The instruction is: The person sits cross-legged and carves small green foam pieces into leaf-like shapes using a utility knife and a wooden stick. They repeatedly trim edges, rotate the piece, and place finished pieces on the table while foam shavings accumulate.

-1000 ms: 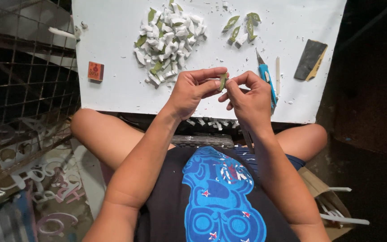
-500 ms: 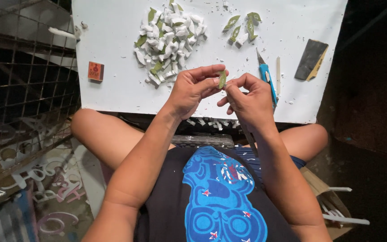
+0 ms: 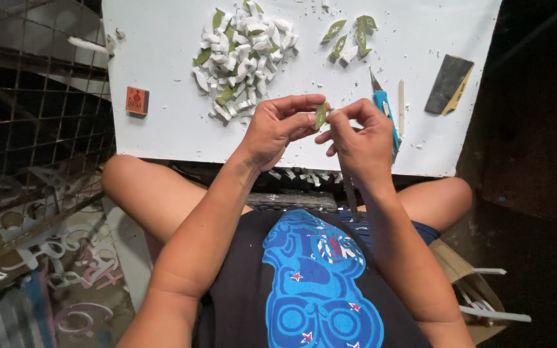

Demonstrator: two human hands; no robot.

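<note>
left hand [image 3: 278,129] + right hand [image 3: 356,138]: both pinching green leaf piece [image 3: 320,116]; above white board [image 3: 162,77]

Between the fingertips [image 3: 322,105] sits a small green leaf-shaped piece [image 3: 320,116]. Beyond them, a heap of white and green cut pieces [image 3: 243,51] on the flat white board [image 3: 162,129]. Right of them, a blue-handled craft knife [image 3: 385,109] and a dark, perhaps black-and-tan, sanding block [image 3: 448,84]. Left, a small orange-red box [image 3: 137,100].

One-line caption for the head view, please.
Both hands, left hand and right hand, pinch a small green leaf piece over a white board beside a blue craft knife.
</note>
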